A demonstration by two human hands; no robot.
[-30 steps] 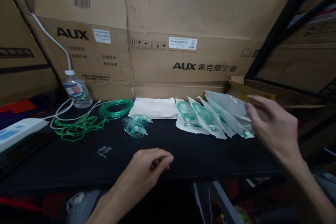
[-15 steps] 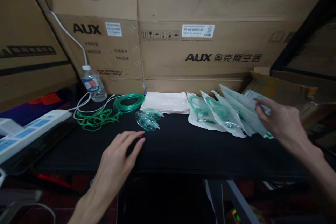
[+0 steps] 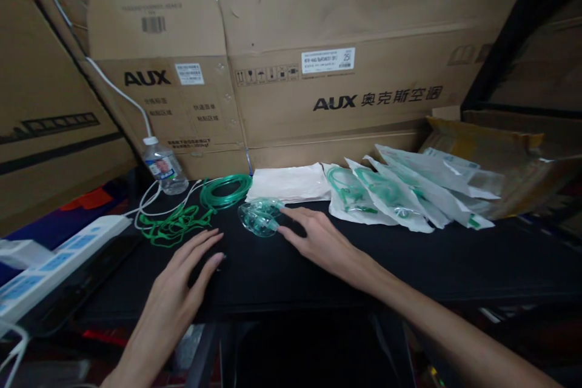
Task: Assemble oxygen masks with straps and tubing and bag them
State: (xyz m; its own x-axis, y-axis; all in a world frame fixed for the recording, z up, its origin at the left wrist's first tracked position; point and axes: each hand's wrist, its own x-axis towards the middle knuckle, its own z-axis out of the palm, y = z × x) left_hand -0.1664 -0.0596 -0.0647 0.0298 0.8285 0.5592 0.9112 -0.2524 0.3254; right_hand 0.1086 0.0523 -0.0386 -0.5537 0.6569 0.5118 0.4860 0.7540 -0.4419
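Observation:
Two clear green oxygen masks (image 3: 257,221) lie overlapping on the black table. My right hand (image 3: 318,236) reaches in from the right, its thumb and fingertips apart at the white connector ends of the masks; whether it touches them I cannot tell. My left hand (image 3: 186,273) hovers over the table's front left, fingers apart, holding nothing. Just beyond it lies a tangle of green elastic straps (image 3: 175,224). Behind the straps and masks sits a coil of green tubing (image 3: 225,192). Several white-and-clear sealed packs (image 3: 386,194) with green masks inside lie overlapping at the right.
A stack of white paper sheets (image 3: 288,183) lies behind the masks. At left stand a clear plastic bottle (image 3: 166,167) with a white cable and a white power strip (image 3: 59,260). Large cardboard (image 3: 327,103) walls the back; an opened brown carton (image 3: 495,151) is at far right.
My right hand has left the sealed packs at the right and moved left to the masks. My left hand has shifted slightly left. The camera view has tilted a little.

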